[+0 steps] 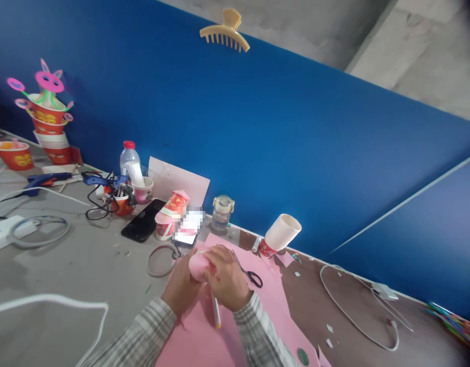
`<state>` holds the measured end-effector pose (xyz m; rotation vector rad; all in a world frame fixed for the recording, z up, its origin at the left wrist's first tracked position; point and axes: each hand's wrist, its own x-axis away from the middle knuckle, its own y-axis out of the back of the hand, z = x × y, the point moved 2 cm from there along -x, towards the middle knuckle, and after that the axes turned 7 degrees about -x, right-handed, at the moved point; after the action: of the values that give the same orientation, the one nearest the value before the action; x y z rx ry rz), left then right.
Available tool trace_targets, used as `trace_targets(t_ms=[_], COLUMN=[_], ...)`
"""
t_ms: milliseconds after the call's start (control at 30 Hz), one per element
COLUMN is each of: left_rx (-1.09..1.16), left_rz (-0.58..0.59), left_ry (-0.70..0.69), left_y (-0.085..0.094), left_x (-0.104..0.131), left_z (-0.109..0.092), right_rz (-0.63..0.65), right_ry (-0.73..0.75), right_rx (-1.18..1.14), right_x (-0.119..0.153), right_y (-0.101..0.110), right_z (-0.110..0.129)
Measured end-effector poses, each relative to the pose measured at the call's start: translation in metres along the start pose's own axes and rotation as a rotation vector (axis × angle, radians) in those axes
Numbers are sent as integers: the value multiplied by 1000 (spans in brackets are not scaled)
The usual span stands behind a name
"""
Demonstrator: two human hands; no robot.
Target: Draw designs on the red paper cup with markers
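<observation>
My left hand and my right hand meet above a large sheet of pink paper. Both are closed around a pink round-faced piece, whose pale disc-like end shows between them; the fingers hide the rest. Below my right hand, a white pen with a yellow end rests at a slant, its upper part hidden. Black-handled scissors lie on the paper to the right of my right hand. A ring-shaped band lies to the left of my left hand.
Behind the hands stand a phone, a pink-and-red paper cup figure, a clear jar and a white paper cup. Glue guns and a white cable lie left. A blue partition bounds the table.
</observation>
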<state>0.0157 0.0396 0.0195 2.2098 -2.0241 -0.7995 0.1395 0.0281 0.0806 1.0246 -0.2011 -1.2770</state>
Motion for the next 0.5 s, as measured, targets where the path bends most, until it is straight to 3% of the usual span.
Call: trace_targets(t_ms=[167,367,500], left_rx=[49,124,130], left_rz=[-14,42,62], left_ry=[9,42,65], left_y=[2,1,1], left_x=[0,3,4], left_z=[-2,-2,-2], right_rz=[57,-124,-177], right_ry=[-27,-73,-265], right_rx=[17,-147,-66], right_x=[2,11,20], right_y=[-7,6,22], right_z=[-6,-15,-37])
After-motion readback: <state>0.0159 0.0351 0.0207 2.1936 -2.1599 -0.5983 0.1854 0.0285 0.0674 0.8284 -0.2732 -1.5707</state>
